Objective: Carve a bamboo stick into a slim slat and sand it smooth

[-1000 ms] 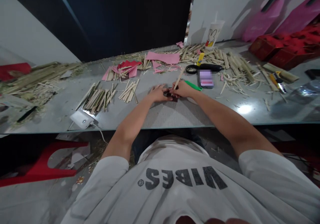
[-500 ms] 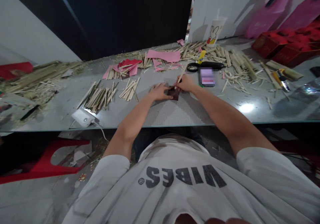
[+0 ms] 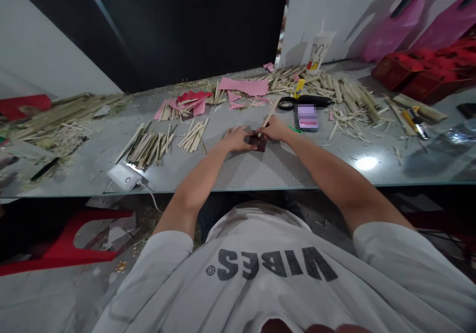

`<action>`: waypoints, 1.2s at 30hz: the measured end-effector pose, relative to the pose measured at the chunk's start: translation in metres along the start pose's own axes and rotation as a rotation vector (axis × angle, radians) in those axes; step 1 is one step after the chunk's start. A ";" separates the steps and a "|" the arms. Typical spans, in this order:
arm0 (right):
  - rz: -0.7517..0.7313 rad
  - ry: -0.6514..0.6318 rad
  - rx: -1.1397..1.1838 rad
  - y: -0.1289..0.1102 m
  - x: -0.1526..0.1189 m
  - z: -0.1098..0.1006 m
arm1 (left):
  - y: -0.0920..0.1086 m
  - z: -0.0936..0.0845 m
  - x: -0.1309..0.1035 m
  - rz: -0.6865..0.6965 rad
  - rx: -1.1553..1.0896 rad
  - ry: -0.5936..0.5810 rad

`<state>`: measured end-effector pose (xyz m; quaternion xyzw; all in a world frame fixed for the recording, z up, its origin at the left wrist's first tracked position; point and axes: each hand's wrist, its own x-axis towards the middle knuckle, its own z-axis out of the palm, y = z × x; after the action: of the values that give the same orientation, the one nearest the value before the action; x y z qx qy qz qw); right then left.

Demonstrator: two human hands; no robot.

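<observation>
A small dark brown square sheet lies flat on the grey table; its material is not clear. My left hand rests on its left side, with fingers spread and the thumb and forefinger touching its edge. Between the closed fingers of my right hand is a thin, pale bamboo strip, tilted up and away from me. Its lower end meets the far part of the brown square. To the left of my hands lie a small pile of cut bamboo strips and a larger one.
Pink paper and bamboo scraps line the back. A phone and black-handled scissors-like tool lie beyond my right hand. A rabbit-print cup, red boxes and a white device stand around.
My right hand has shifted slightly towards me, and the strip's lower end sits a little closer to my left fingers. My left hand stays on the brown square.
</observation>
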<state>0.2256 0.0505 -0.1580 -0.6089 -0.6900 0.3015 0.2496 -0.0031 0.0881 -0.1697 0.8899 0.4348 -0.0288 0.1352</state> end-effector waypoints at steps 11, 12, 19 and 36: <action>-0.027 -0.023 -0.089 -0.003 -0.002 0.004 | 0.001 -0.001 -0.002 -0.011 0.003 -0.004; -0.029 -0.042 -0.096 -0.004 -0.002 0.005 | 0.002 -0.001 -0.002 -0.013 0.004 -0.004; -0.007 0.023 -0.168 -0.011 -0.005 0.002 | 0.003 -0.001 -0.001 -0.016 0.013 -0.002; -0.035 -0.014 -0.223 -0.011 -0.004 0.008 | 0.002 -0.002 0.001 -0.040 0.016 -0.022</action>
<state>0.2132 0.0447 -0.1556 -0.6187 -0.7315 0.2226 0.1805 -0.0013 0.0881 -0.1679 0.8818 0.4506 -0.0446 0.1322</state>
